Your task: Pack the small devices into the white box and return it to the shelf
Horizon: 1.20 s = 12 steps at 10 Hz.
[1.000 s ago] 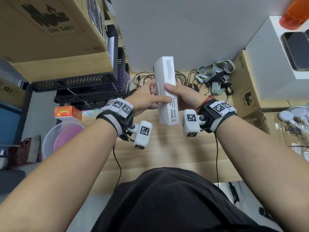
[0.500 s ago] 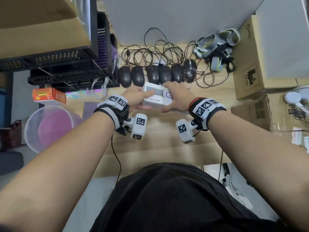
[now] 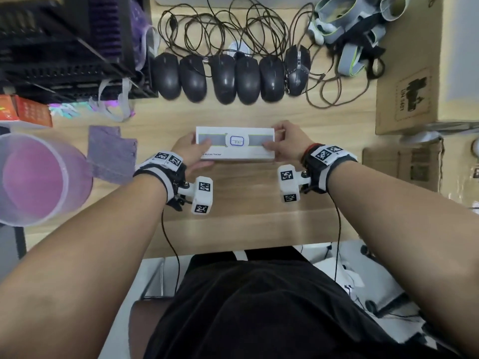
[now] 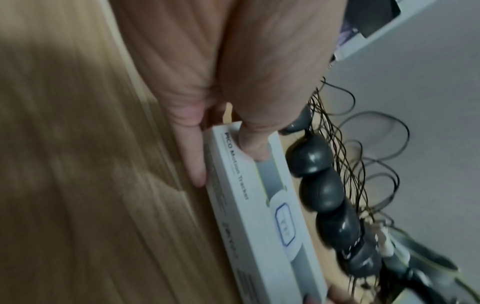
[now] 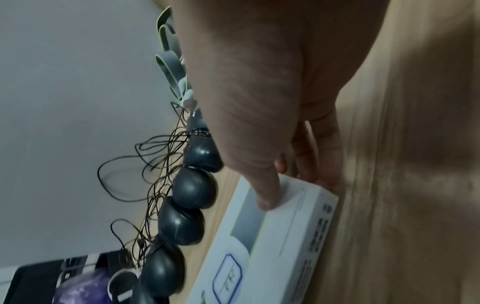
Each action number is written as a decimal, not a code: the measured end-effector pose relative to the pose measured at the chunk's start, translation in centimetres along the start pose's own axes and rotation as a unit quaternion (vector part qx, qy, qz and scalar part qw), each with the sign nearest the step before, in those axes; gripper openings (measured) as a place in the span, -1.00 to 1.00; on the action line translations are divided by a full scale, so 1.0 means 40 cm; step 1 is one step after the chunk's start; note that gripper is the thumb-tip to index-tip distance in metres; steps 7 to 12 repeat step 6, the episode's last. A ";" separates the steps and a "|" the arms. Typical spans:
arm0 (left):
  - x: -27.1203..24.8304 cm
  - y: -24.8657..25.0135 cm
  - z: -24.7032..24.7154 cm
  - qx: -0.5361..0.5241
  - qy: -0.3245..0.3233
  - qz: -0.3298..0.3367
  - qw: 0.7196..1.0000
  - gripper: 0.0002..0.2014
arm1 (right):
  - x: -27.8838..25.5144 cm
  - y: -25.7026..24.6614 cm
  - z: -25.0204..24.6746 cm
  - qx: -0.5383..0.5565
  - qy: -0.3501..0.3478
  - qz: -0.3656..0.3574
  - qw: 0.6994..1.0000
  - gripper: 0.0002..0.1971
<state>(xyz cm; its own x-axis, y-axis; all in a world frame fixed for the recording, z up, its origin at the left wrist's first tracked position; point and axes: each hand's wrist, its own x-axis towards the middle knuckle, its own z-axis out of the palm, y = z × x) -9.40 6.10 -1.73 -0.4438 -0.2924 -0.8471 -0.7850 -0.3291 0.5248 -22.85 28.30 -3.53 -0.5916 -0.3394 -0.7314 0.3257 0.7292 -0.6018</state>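
The long white box (image 3: pixel 234 143), printed "Motion Tracker", lies flat on the wooden table (image 3: pixel 246 208) with its printed face up. My left hand (image 3: pixel 197 149) grips its left end, thumb on top and fingers along the near side. My right hand (image 3: pixel 277 138) grips its right end the same way. The left wrist view shows the white box (image 4: pixel 257 205) under my thumb (image 4: pixel 249 144). In the right wrist view my thumb (image 5: pixel 265 191) presses on the box (image 5: pixel 272 236). The box is closed. Grey strap devices (image 3: pixel 350 29) lie in a heap at the back right.
Several black mice (image 3: pixel 228 79) with tangled cables sit in a row just behind the box. A black rack (image 3: pixel 64 47) stands back left, a cardboard box (image 3: pixel 409 81) at the right. A purple cloth (image 3: pixel 111 151) and a clear tub (image 3: pixel 33 177) are to the left.
The white box was held upright in the air a second ago. Both hands turned it flat and brought it down onto the table in front of the mice.
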 end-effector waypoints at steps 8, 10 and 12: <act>0.001 -0.003 0.017 0.338 0.192 0.067 0.919 -0.54 | 0.004 -0.028 0.000 -0.226 0.047 -0.026 0.973 -0.46; 0.001 -0.003 0.017 0.338 0.192 0.067 0.919 -0.54 | 0.004 -0.028 0.000 -0.226 0.047 -0.026 0.973 -0.46; 0.001 -0.003 0.017 0.338 0.192 0.067 0.919 -0.54 | 0.004 -0.028 0.000 -0.226 0.047 -0.026 0.973 -0.46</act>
